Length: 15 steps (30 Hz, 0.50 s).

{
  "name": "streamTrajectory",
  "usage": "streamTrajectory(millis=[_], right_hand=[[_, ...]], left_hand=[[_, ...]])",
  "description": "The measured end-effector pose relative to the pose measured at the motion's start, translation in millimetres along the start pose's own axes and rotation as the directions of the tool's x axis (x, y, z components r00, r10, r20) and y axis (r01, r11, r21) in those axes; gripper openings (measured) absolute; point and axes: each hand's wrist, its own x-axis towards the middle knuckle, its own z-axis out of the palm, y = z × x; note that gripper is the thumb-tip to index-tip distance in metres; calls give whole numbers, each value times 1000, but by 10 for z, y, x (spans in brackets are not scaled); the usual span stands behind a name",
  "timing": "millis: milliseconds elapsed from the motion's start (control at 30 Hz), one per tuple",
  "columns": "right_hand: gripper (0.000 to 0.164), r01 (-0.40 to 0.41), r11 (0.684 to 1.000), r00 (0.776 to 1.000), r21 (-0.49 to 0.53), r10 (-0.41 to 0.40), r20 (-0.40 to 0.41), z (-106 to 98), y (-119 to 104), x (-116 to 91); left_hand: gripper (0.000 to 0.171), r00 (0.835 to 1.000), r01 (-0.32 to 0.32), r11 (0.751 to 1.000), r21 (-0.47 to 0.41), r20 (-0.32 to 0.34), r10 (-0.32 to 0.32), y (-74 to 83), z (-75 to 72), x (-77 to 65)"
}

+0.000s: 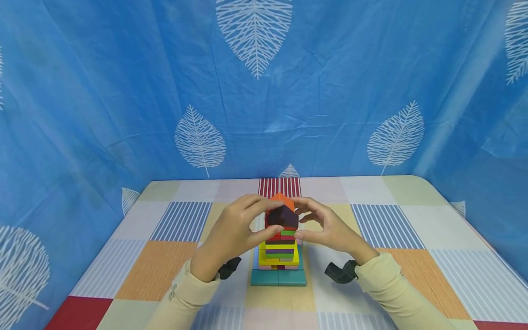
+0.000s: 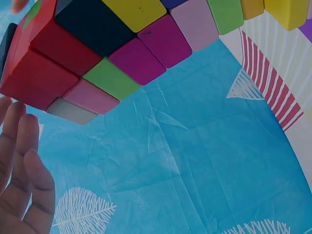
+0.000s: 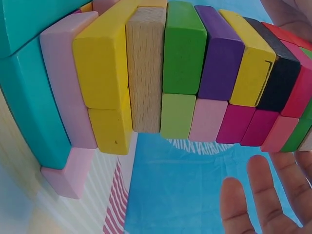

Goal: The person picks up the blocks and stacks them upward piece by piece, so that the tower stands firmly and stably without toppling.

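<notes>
A tall tower of coloured wooden blocks (image 1: 282, 256) rises from teal base blocks (image 1: 264, 277). At its top, a dark, roof-shaped block (image 1: 284, 217) stands in front of an orange block (image 1: 288, 201). My left hand (image 1: 237, 224) pinches the dark block, index finger above and thumb at its lower edge. On the other side my right hand (image 1: 330, 229) is loosely spread around the tower top, index fingertip by the orange block, thumb lower down. The left wrist view shows red blocks (image 2: 46, 73) beside spread fingers (image 2: 29, 141); the right wrist view shows fingers (image 3: 261, 180) below the tower's upper end.
The table carries a patchwork cloth (image 1: 165, 270) of checks and stripes. A blue curtain (image 1: 313, 105) with white leaf prints hangs behind and at both sides. Black wrist devices (image 1: 341, 272) sit at the cream sleeve cuffs (image 1: 383, 275).
</notes>
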Motion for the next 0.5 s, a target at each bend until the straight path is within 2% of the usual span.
streamTrajectory(millis=[100,200,367,500], right_hand=[[66,-6,1000,1000,-8,6,-11,5,-14,-1],[64,-16,1000,999,-16,16,-30,20,-32,6],[60,-34,999,998,-19,33,-53,46,-53,14],[59,-39,999,997,-18,38,-62,57,-56,11]], left_hand=[[56,997,64,995,-75,46,-61,-40,-46,-11],[67,979,184,972,-145,111,-168,-99,-122,-24],[78,916,370,908,-195,243,-321,-215,-208,-46],[74,874,442,873,-207,321,-366,-266,-186,-49]])
